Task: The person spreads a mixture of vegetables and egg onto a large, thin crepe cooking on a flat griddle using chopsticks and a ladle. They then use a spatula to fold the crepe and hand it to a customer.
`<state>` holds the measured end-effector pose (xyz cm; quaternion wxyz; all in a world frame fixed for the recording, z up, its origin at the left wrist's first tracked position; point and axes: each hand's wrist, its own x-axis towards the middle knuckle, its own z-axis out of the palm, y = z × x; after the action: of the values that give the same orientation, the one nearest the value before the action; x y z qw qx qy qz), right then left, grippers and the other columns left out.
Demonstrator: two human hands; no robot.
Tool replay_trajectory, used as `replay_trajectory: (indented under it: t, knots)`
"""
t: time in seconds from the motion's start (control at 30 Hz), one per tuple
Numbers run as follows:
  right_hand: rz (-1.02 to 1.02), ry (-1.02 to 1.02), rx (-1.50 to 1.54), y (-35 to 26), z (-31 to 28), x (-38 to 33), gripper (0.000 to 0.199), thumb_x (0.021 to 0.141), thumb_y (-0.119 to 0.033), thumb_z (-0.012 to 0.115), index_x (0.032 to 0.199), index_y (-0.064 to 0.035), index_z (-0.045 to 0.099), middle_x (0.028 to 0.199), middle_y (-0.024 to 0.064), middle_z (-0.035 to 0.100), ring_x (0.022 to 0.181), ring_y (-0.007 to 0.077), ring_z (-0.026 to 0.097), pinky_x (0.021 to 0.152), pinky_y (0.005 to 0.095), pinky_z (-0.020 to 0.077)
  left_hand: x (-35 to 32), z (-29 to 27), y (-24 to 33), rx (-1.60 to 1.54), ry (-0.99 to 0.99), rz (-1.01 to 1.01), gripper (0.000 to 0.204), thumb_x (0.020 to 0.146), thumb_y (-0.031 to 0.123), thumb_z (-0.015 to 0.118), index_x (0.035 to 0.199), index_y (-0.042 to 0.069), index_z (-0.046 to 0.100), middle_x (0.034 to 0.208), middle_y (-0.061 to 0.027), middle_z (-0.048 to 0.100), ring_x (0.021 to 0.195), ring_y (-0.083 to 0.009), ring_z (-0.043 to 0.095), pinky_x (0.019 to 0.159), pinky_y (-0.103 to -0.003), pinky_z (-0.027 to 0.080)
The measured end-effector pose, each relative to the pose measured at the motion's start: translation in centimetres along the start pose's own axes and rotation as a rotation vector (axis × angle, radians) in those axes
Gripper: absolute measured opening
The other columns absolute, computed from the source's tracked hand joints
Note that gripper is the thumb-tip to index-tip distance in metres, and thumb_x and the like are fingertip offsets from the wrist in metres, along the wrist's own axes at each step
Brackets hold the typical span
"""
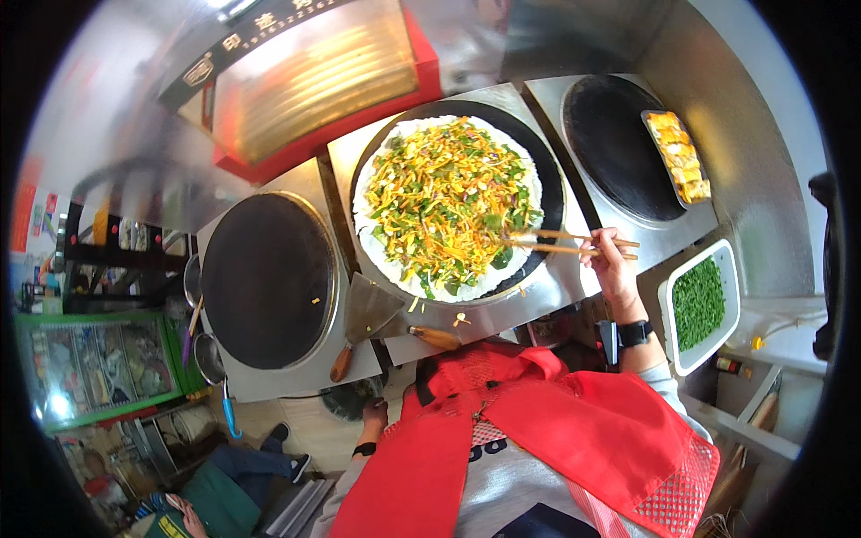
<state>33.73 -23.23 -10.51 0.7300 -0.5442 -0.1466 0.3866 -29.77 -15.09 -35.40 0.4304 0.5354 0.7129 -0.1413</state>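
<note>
My right hand is closed around a pair of wooden chopsticks. Their tips reach into shredded vegetables, orange, yellow and green, at the right side of the heap. The vegetables cover a thin white round of dough on the middle black griddle. Low beside my body, below the counter's front edge, hangs my left hand; its fingers are too dark and small to read. A flat metal scraper lies at the griddle's front left, with wooden handles near it.
A bare griddle stands left; another at right carries a tray of golden pieces. A white tub of chopped greens is at my right. A red-framed lit case stands behind. Another person is at lower left.
</note>
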Motion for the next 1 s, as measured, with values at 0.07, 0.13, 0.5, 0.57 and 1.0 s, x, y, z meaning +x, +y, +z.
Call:
replay_trajectory:
  t: [0.07,0.13,0.5,0.57,1.0]
  knots:
    - [0.11,0.063,-0.175,-1.6,0.9,0.1,0.018,0.101,-0.023,0.055,0.102,-0.0051,0.059,0.089,0.0092,0.065,0.071,0.0169,0.063,0.063,0.0282,0.053,-1.4,-0.4,2.0,-0.038,0.023,0.038,0.035,0.083,0.025,0.067,0.112,0.006,0.07,0.101,-0.0222,0.07,0.097,-0.036,0.068,0.085,-0.043,0.052]
    - [0.0,0.137,-0.279,-3.8,2.1,0.3,0.016,0.098,-0.022,0.06,0.099,-0.0059,0.061,0.083,0.0064,0.064,0.069,0.0158,0.063,0.06,0.0285,0.0534,-2.8,-0.5,2.8,-0.134,0.082,0.071,0.033,0.083,0.025,0.067,0.11,0.005,0.07,0.103,-0.023,0.07,0.1,-0.0375,0.067,0.087,-0.044,0.052]
    - [-0.435,-0.026,-0.27,-4.6,10.7,3.9,0.022,0.102,-0.023,0.054,0.103,-0.0027,0.06,0.084,0.0094,0.067,0.064,0.0137,0.064,0.056,0.0201,0.0501,-7.2,1.1,-1.0,-0.287,0.226,0.038,0.039,0.085,0.028,0.063,0.115,0.003,0.065,0.11,-0.022,0.068,0.105,-0.0402,0.063,0.091,-0.044,0.051]
    - [-0.347,-0.038,-0.341,-3.9,12.1,3.3,0.024,0.102,-0.025,0.055,0.103,-0.0017,0.061,0.085,0.0097,0.068,0.067,0.0139,0.066,0.06,0.0213,0.0516,-7.1,0.9,-3.0,-0.284,0.198,-0.042,0.038,0.085,0.029,0.064,0.113,0.004,0.066,0.111,-0.0223,0.068,0.106,-0.0401,0.063,0.093,-0.044,0.05]
    - [0.29,-0.696,0.066,14.9,51.3,-8.6,0.018,0.099,-0.021,0.059,0.106,-0.0041,0.059,0.099,0.0139,0.067,0.091,0.0265,0.07,0.081,0.0336,0.0583,-3.7,-2.2,-20.2,-0.461,0.422,-0.046,0.033,0.081,0.025,0.065,0.107,0.005,0.069,0.103,-0.0235,0.069,0.099,-0.0395,0.065,0.087,-0.044,0.052]
